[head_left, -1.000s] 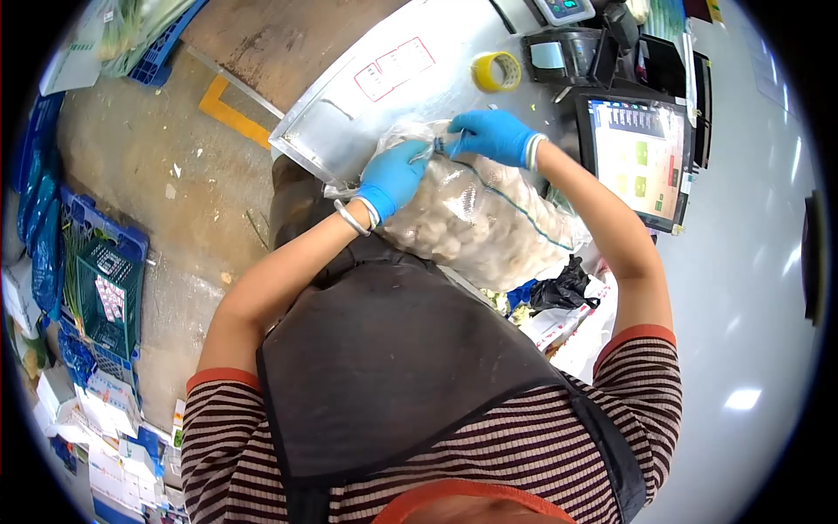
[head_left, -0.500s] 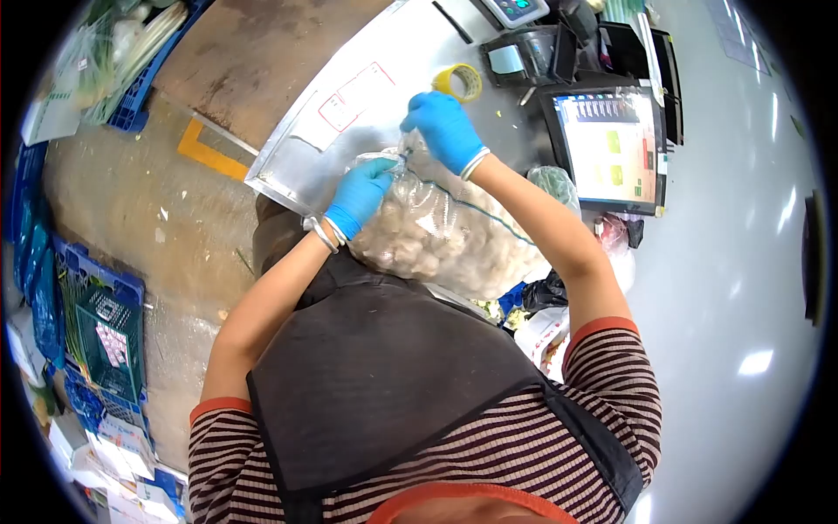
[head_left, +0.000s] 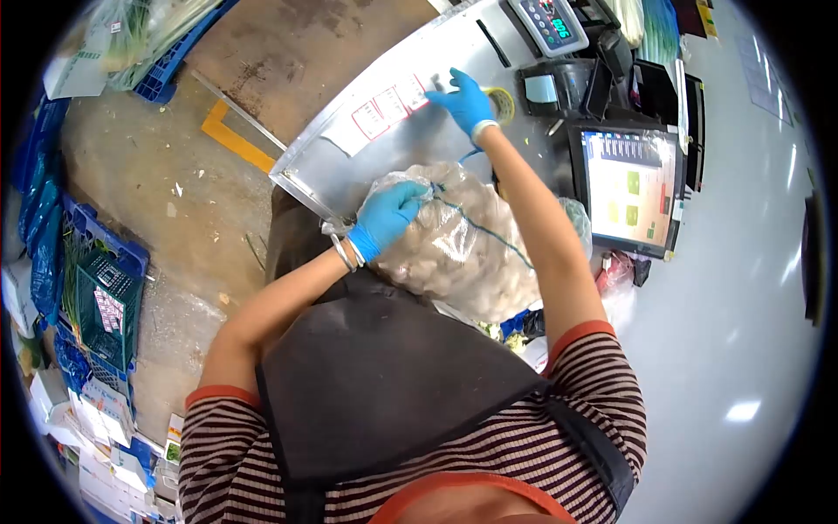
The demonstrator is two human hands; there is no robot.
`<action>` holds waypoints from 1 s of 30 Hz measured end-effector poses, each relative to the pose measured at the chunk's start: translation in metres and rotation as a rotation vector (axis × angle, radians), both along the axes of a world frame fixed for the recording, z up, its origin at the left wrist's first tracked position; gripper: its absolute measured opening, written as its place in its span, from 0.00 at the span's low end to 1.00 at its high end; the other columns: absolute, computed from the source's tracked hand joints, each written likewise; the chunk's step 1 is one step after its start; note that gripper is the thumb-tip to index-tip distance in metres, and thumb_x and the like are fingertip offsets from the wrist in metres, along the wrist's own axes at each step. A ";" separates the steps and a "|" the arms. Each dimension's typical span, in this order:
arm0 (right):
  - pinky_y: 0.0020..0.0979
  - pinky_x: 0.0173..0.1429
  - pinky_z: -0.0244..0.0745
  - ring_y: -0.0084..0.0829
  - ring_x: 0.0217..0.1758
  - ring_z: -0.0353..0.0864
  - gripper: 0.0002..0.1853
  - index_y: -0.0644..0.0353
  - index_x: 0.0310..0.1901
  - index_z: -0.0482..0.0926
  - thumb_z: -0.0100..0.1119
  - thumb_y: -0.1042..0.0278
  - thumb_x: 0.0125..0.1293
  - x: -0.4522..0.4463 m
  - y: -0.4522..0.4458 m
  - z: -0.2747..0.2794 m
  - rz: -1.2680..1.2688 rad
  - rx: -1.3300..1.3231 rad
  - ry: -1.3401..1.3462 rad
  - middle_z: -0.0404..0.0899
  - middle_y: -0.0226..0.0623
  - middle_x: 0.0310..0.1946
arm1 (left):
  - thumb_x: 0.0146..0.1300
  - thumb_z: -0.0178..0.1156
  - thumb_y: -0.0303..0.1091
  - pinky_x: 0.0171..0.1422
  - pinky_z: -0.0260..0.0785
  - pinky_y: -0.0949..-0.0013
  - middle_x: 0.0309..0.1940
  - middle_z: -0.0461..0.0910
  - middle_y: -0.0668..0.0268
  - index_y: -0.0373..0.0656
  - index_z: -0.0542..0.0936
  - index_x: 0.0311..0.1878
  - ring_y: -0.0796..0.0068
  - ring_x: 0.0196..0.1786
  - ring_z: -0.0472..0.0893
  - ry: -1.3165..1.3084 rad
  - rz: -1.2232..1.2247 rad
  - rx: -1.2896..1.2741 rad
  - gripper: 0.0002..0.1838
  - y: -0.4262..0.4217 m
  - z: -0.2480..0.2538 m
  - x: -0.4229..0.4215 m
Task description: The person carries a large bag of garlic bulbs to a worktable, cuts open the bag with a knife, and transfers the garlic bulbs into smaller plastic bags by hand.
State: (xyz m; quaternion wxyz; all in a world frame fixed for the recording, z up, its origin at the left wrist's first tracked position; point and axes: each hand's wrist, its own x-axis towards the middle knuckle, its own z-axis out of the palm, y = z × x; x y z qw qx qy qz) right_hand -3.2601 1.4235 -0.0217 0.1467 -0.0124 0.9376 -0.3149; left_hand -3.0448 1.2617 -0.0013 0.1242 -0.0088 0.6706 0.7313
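Note:
A large clear plastic bag (head_left: 476, 253) full of pale, rounded produce rests at the counter's near edge. A dark green cord runs across it. My left hand (head_left: 388, 218), in a blue glove, is closed on the gathered top of the bag. My right hand (head_left: 467, 103), gloved too, is over the metal counter with fingers apart. Its fingertips are close to the end of a white label strip (head_left: 380, 113) with red-framed labels; whether they touch it I cannot tell. A yellow tape roll (head_left: 504, 105) is partly hidden behind this hand.
At the right stand a lit monitor (head_left: 630, 185) and a label printer (head_left: 559, 90). A scale display (head_left: 550, 24) is at the top. A brown-stained board (head_left: 297, 52) lies left of the metal counter (head_left: 305, 179). Crates (head_left: 105, 301) line the left side.
My right hand has left the bag's top and moved up and right toward the label strip, its fingers spreading. My left hand stays on the bag. The view has shifted slightly.

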 end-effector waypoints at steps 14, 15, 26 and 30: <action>0.41 0.49 0.79 0.44 0.46 0.83 0.31 0.59 0.47 0.80 0.74 0.47 0.45 -0.122 0.017 0.010 0.183 0.860 0.284 0.82 0.44 0.42 | 0.60 0.59 0.32 0.62 0.65 0.56 0.54 0.72 0.47 0.41 0.64 0.69 0.48 0.55 0.73 0.000 -0.198 -0.226 0.32 -0.025 0.049 0.010; 0.41 0.50 0.78 0.43 0.47 0.82 0.33 0.60 0.50 0.78 0.73 0.47 0.47 -0.115 -0.002 0.034 0.220 0.910 0.352 0.81 0.44 0.43 | 0.60 0.59 0.32 0.63 0.64 0.55 0.56 0.70 0.46 0.41 0.61 0.71 0.46 0.56 0.72 0.007 -0.229 -0.263 0.35 -0.027 0.060 0.017; 0.44 0.48 0.77 0.47 0.45 0.83 0.14 0.52 0.42 0.85 0.61 0.59 0.55 0.117 -0.164 0.033 1.724 0.664 -0.683 0.83 0.46 0.38 | 0.60 0.59 0.32 0.62 0.62 0.53 0.55 0.71 0.49 0.39 0.65 0.66 0.50 0.56 0.70 -0.032 -0.327 -0.290 0.30 -0.052 0.073 0.035; 0.42 0.46 0.77 0.45 0.41 0.83 0.09 0.53 0.34 0.85 0.57 0.64 0.57 0.126 -0.138 0.008 1.423 0.410 -0.550 0.84 0.44 0.36 | 0.58 0.61 0.35 0.57 0.64 0.54 0.45 0.75 0.55 0.42 0.76 0.54 0.53 0.50 0.72 -0.095 -0.107 -0.496 0.20 -0.061 0.063 0.045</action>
